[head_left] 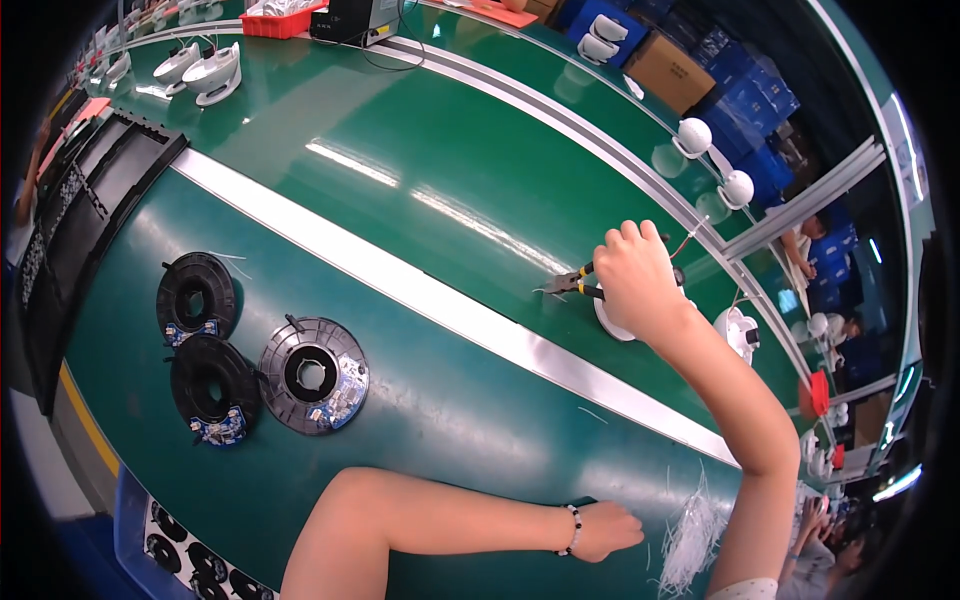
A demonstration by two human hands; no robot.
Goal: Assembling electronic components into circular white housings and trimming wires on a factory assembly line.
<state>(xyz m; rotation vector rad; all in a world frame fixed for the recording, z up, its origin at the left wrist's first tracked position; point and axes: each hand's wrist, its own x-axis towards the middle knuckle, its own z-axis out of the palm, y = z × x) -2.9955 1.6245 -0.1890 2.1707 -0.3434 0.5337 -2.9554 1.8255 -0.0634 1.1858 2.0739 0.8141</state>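
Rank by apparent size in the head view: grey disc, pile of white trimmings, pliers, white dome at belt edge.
1. grey disc
2. pile of white trimmings, roughly; loose edges, close to the disc
3. pliers, partly hidden by the right hand
4. white dome, farther from the camera, so unsure

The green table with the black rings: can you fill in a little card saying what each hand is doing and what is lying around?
right hand: grip closed on small yellow-handled cutting pliers, reaching over a white round plastic part
left hand: resting flat on the glossy green table
left side: three black round plastic rings
near left hand: pile of thin white plastic strips
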